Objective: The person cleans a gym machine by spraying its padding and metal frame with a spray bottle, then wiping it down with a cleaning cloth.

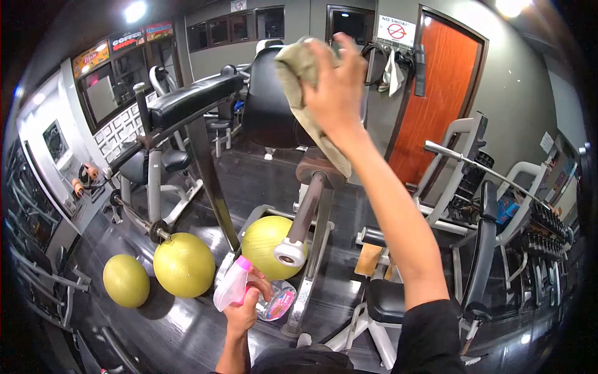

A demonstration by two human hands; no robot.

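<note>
My right hand (336, 84) is raised high and presses a beige cloth (299, 93) against the black padded backrest (268, 100) of a gym machine. The cloth hangs down below the hand, over the brown pad (317, 168) beneath. Low in the view, my left hand (244, 308) grips a clear spray bottle (274, 304) with a pink and white trigger head (232, 285), held near the machine's chrome upright (314, 249).
Three yellow-green exercise balls (184, 265) lie on the dark glossy floor. A black padded arm rest (193, 100) stands left. An orange door (436, 93) is behind. White-framed machines and a dumbbell rack (548, 230) fill the right side.
</note>
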